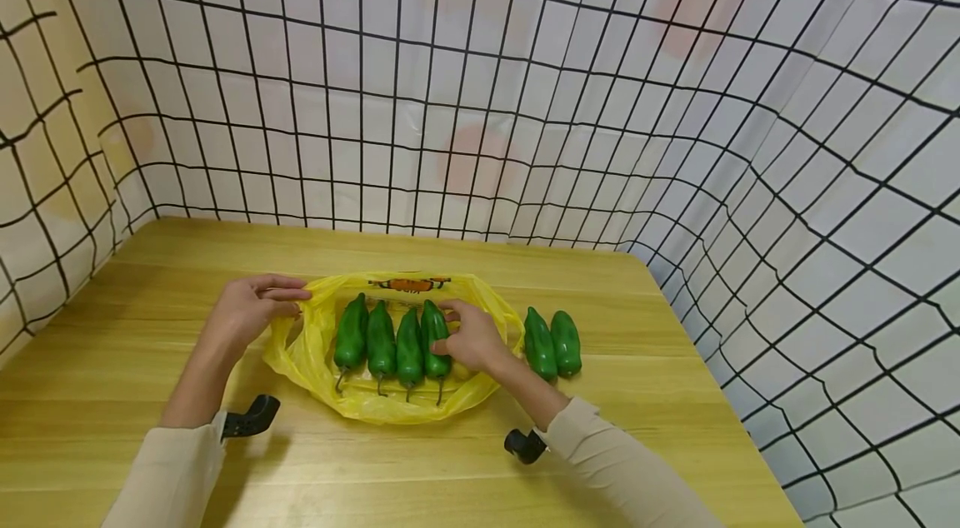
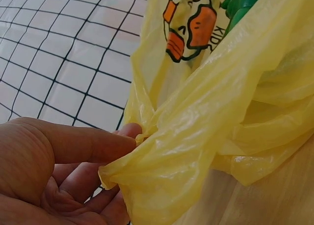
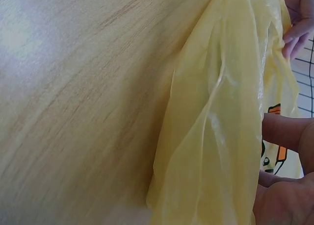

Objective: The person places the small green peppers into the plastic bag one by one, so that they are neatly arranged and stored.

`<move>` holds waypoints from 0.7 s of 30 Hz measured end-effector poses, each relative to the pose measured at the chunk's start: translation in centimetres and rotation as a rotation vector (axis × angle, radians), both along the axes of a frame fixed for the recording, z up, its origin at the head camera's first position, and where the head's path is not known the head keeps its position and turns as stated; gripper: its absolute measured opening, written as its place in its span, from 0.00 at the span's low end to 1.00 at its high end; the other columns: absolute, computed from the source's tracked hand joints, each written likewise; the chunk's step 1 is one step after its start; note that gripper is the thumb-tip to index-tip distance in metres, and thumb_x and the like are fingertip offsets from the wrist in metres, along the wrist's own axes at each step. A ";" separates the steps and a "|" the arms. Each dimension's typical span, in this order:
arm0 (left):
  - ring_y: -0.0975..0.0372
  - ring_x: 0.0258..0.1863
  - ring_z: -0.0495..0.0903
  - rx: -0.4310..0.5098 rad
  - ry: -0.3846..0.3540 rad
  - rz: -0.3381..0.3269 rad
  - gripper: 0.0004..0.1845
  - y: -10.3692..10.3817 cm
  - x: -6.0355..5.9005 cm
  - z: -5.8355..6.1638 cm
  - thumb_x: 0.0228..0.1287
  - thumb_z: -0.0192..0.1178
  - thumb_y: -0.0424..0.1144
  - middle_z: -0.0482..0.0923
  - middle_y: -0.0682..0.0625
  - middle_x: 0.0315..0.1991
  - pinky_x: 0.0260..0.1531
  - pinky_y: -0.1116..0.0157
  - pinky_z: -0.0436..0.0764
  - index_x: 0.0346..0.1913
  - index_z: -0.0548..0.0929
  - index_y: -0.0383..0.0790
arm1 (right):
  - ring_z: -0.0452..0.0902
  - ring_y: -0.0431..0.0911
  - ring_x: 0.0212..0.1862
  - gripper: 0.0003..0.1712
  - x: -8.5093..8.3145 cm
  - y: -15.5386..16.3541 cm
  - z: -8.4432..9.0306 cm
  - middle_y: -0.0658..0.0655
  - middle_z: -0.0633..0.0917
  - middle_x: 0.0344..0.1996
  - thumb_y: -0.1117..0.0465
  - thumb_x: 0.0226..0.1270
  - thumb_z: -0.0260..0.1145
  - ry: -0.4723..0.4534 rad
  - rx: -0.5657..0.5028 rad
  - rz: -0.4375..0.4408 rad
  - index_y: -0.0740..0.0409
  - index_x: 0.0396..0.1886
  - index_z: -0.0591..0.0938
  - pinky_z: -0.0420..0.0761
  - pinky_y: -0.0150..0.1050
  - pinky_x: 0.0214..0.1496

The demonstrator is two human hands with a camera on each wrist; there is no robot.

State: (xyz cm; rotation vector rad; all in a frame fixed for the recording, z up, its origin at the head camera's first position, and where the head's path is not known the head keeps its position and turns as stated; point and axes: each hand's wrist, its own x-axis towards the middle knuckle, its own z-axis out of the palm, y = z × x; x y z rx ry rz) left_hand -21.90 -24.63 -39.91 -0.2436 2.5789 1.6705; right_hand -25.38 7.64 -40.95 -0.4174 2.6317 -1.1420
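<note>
Your left hand (image 1: 251, 307) pinched the rim of the yellow bag (image 1: 360, 399) lying open on the table (image 1: 112, 361); your right hand (image 1: 468, 336) clasped the rightmost pepper (image 1: 435, 336) inside it; that thin pinch risked slipping, and the mouth could have collapsed over the peppers.

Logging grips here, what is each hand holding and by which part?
Left hand pinches the yellow plastic bag at its left edge; right hand grips the rightmost bagged green pepper.

Wooden table (image 1: 675, 395); black wire grid (image 1: 750, 136) over pale cloth walls.
</note>
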 end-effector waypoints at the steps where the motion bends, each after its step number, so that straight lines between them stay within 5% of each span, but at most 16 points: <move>1: 0.44 0.67 0.72 0.001 -0.001 0.000 0.22 0.0 0.0 0.0 0.72 0.59 0.35 0.79 0.40 0.64 0.66 0.42 0.67 0.67 0.78 0.37 | 0.79 0.61 0.61 0.40 0.0 0.0 0.0 0.64 0.79 0.63 0.64 0.60 0.75 0.003 0.002 -0.001 0.58 0.72 0.72 0.82 0.53 0.55; 10: 0.45 0.66 0.74 0.002 -0.005 -0.003 0.22 0.0 0.0 0.0 0.73 0.59 0.36 0.79 0.40 0.65 0.65 0.44 0.69 0.67 0.78 0.38 | 0.80 0.59 0.60 0.40 0.1 0.3 0.2 0.65 0.81 0.62 0.61 0.63 0.74 -0.037 0.033 -0.016 0.61 0.73 0.70 0.81 0.53 0.58; 17: 0.45 0.65 0.74 -0.005 0.007 -0.004 0.22 -0.1 0.0 0.0 0.73 0.58 0.36 0.80 0.40 0.64 0.64 0.45 0.70 0.67 0.78 0.37 | 0.85 0.46 0.28 0.40 0.2 0.3 0.4 0.67 0.80 0.63 0.64 0.63 0.73 -0.069 0.018 -0.004 0.62 0.74 0.69 0.82 0.38 0.38; 21: 0.45 0.65 0.74 0.001 0.013 -0.005 0.22 -0.1 0.0 -0.1 0.73 0.59 0.36 0.80 0.40 0.63 0.65 0.44 0.70 0.67 0.78 0.37 | 0.85 0.49 0.27 0.40 0.4 0.3 0.5 0.68 0.79 0.63 0.65 0.63 0.73 -0.083 0.011 -0.001 0.63 0.74 0.68 0.81 0.36 0.32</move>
